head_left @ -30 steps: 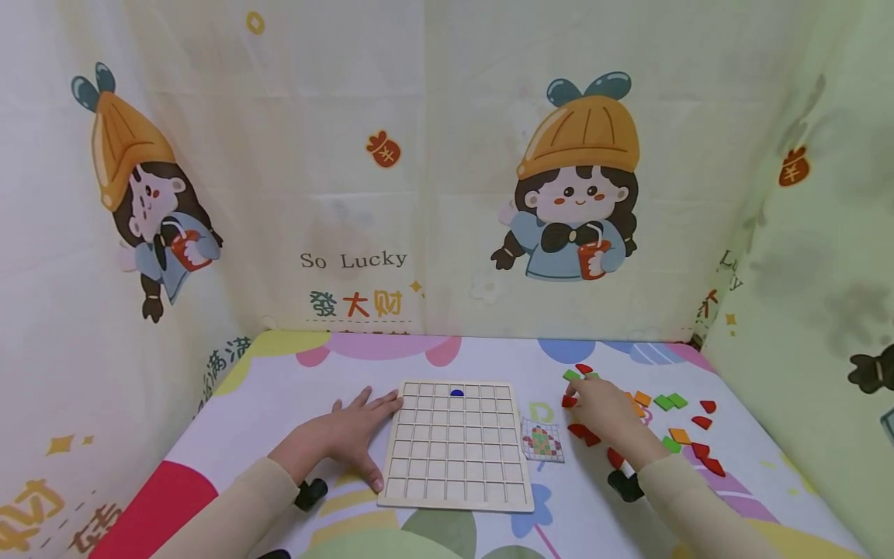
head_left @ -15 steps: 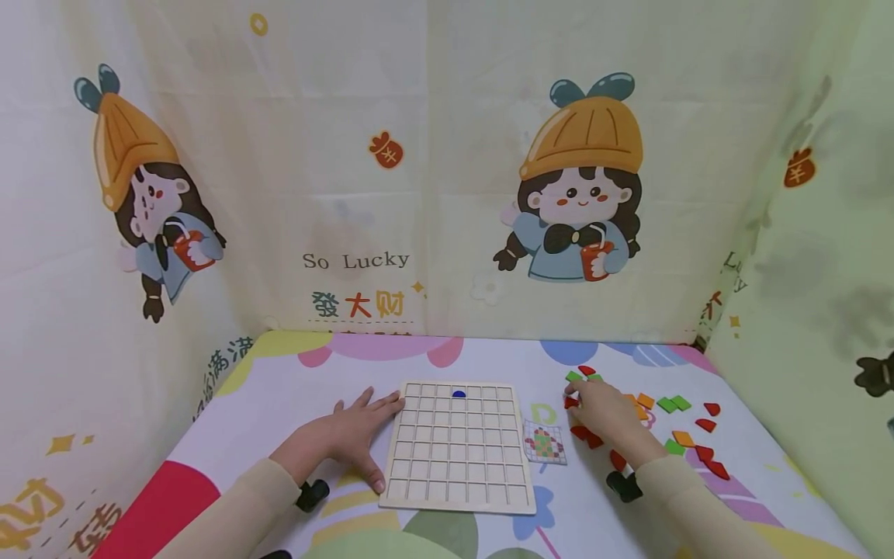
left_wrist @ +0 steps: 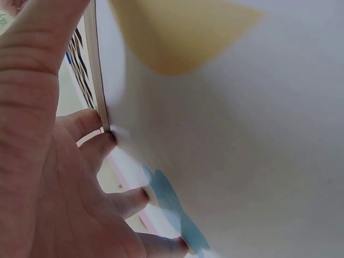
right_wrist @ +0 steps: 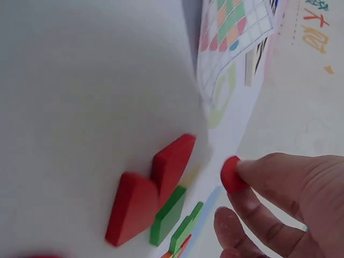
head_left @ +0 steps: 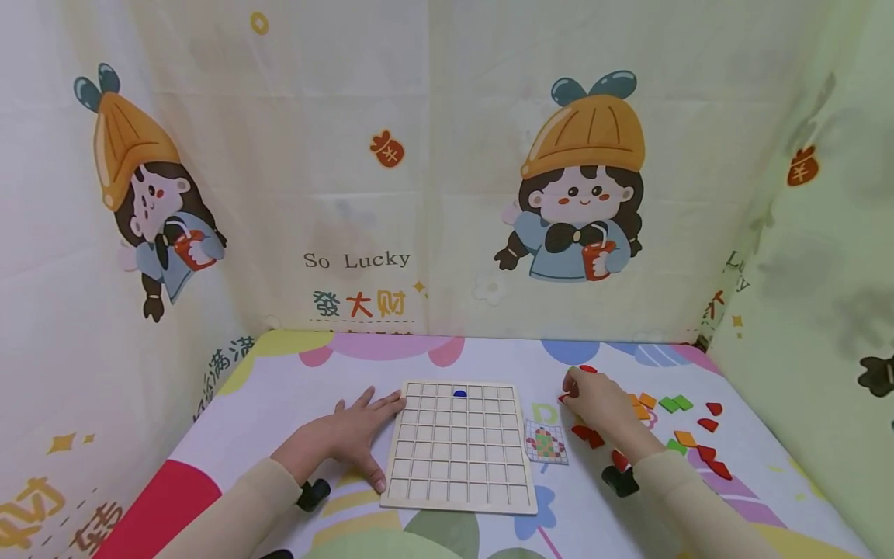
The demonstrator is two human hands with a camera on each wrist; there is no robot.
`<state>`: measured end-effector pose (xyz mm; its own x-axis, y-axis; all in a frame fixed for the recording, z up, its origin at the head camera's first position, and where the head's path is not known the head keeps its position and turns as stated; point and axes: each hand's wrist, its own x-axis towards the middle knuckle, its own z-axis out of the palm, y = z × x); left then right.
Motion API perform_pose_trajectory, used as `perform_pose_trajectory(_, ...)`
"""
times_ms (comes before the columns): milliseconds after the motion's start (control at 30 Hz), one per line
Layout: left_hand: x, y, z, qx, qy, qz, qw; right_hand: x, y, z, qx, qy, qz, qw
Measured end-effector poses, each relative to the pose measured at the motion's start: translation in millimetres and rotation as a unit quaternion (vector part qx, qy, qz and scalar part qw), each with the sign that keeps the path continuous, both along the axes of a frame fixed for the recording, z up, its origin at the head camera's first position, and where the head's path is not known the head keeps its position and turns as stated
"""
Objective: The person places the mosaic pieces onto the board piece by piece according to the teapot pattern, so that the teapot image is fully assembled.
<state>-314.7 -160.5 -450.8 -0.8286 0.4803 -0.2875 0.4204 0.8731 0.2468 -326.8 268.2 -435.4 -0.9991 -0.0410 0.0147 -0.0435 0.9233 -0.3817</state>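
My right hand pinches a small red rounded tile between thumb and fingertips, over the tablecloth just right of the board. In the head view the fingers mostly cover that tile. On the left, my left hand lies with fingers spread, its thumb and fingertips at the left edge of the wooden grid board. One blue half-round tile lies in a top-row cell. Beside the board's right edge is a small printed pattern card with coloured squares on a grid.
Loose red tiles, green tiles and orange tiles lie scattered to the right, around and beyond my right hand. Two red tiles sit nearest the right wrist camera. Printed fabric walls enclose the back and sides.
My right hand has come up slightly from the tile pile, its fingers drawn together on a red tile. The left hand and the board have stayed in place.
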Motion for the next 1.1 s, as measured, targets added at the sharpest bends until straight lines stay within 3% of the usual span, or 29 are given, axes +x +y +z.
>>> perform_pose_trajectory(300,0.2,0.9,-0.1,0.003,0.0,0.002,1.0,-3.7,-18.5,4.0,0.015,0.054,0.046,0.9973)
perform_pose_trajectory(500,0.8,0.7,-0.1,0.004,0.009,-0.004,0.9999,-6.4,-33.3,7.2,-0.038,0.041,0.035,0.9978)
perform_pose_trajectory(833,0.5,-0.9,-3.1,0.007,0.01,0.002,0.9999,-7.5,-58.3,5.9,-0.082,0.023,0.048,0.9953)
perform_pose_trajectory(1100,1.1,-0.4,-1.3,0.006,0.008,0.003,1.0,-9.0,-86.9,6.6,-0.179,-0.013,0.063,0.9819)
